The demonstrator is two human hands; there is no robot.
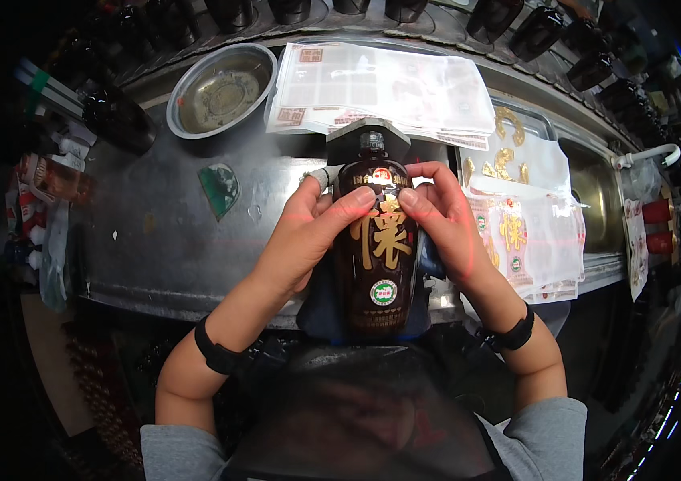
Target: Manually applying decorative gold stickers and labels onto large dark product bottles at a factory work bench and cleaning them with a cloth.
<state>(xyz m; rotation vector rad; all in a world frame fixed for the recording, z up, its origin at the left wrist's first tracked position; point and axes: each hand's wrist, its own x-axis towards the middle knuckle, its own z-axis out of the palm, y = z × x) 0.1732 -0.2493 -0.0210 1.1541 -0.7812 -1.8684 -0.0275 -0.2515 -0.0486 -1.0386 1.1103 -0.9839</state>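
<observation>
Both forearms rise from six o'clock to a dark brown bottle [378, 256] lying at centre on the steel bench [164, 240]. Left hand [304, 236] and right hand [444, 216] press thumbs together on its neck sticker. Gold label already on; sticker sheets [380, 88] wait at twelve o'clock.

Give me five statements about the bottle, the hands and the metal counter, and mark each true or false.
1. Both hands, left hand and right hand, touch the dark brown bottle. True.
2. The bottle bears gold markings. True.
3. The round metal bowl sits right of the bottle. False: it is at the back left.
4. The sheets of labels lie behind the bottle on the metal counter. True.
5. Both wrists are bare. False: each wears a black band.
</observation>
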